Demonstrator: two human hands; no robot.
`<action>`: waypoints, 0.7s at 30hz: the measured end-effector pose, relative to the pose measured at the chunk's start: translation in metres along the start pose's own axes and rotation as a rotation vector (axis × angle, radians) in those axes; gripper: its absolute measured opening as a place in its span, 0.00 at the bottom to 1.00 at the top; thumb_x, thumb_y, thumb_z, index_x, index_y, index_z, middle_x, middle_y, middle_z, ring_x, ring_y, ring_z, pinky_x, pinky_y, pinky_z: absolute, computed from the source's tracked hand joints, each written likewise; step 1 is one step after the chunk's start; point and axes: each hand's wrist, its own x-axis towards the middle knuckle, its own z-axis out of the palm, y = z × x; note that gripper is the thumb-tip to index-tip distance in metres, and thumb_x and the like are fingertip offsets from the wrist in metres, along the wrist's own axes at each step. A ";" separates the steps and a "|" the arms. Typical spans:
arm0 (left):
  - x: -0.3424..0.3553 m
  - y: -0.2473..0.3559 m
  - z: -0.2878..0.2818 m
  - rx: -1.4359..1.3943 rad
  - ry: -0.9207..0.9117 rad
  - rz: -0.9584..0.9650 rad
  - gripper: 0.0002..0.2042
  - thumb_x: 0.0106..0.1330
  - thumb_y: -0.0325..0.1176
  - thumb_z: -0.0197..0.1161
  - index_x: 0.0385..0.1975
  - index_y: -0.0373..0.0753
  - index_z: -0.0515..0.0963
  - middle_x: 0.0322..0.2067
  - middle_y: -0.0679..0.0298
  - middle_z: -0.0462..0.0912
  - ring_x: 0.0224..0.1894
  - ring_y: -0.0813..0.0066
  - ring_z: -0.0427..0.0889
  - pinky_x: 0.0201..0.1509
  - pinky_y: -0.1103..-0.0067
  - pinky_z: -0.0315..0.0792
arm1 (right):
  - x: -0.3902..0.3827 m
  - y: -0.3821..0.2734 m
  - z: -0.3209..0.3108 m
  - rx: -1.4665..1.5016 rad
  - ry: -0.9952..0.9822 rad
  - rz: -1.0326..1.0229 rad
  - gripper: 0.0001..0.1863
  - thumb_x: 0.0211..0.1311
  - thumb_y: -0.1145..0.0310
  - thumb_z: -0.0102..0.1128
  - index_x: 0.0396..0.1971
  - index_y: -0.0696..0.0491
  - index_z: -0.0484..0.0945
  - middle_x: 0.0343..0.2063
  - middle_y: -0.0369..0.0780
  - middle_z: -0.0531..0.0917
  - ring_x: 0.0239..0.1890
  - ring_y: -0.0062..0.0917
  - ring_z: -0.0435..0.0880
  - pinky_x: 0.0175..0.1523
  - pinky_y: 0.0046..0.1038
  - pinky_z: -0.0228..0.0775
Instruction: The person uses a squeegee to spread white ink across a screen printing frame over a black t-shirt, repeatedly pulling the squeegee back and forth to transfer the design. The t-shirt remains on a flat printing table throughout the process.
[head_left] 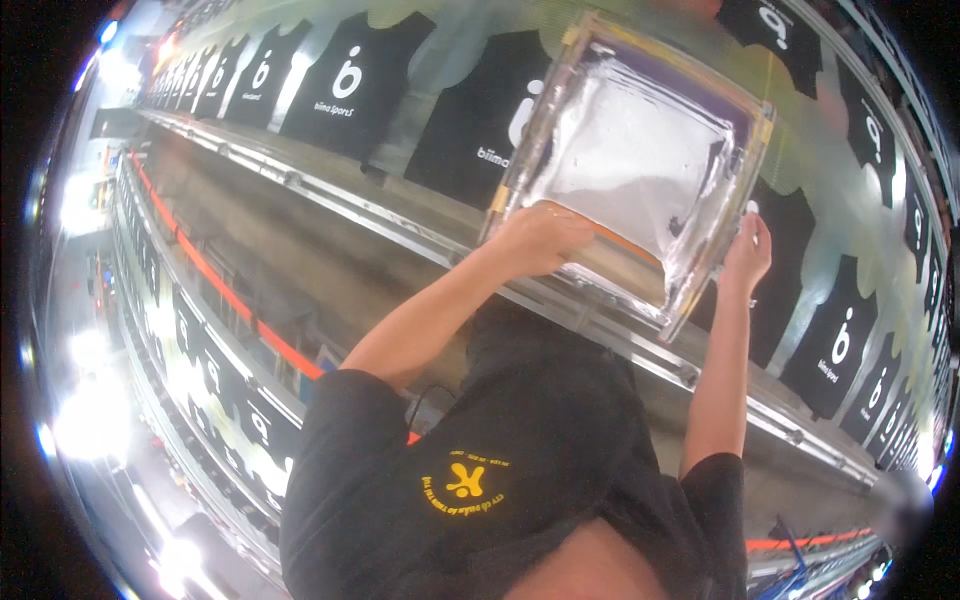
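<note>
Closest to my lens is a black shirt (520,470) with a yellow emblem, filling the lower middle; from it both bare forearms rise toward the long printing table (330,195) that runs from the upper left to the lower right. I see the left hand (540,238) closed over the near edge of a screen printing frame (640,150), fingers wrapped on the rail where an orange strip shows; the right hand (748,252) grips the frame's right near corner, thumb up along its side. Frame is tilted, its far edge raised above the table's row of black shirts (345,85); inside its walls lies a pool of pale silvery ink (630,150), smeared toward the right side, with a purple band along the far wall. Black shirts with white prints lie flat edge to edge down the table. Along the table's near edge runs a metal rail (300,185); between rail and my body an aisle stays open; to the left stands a second table (215,375) with more black shirts and a red strip along its edge.
</note>
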 end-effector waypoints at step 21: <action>0.079 -0.133 -0.252 0.211 -0.041 -0.123 0.16 0.79 0.46 0.64 0.63 0.60 0.85 0.40 0.67 0.93 0.41 0.70 0.92 0.45 0.68 0.85 | -0.093 -0.046 0.170 -0.231 0.025 -0.123 0.16 0.78 0.60 0.70 0.59 0.49 0.83 0.19 0.25 0.71 0.21 0.08 0.64 0.25 0.23 0.53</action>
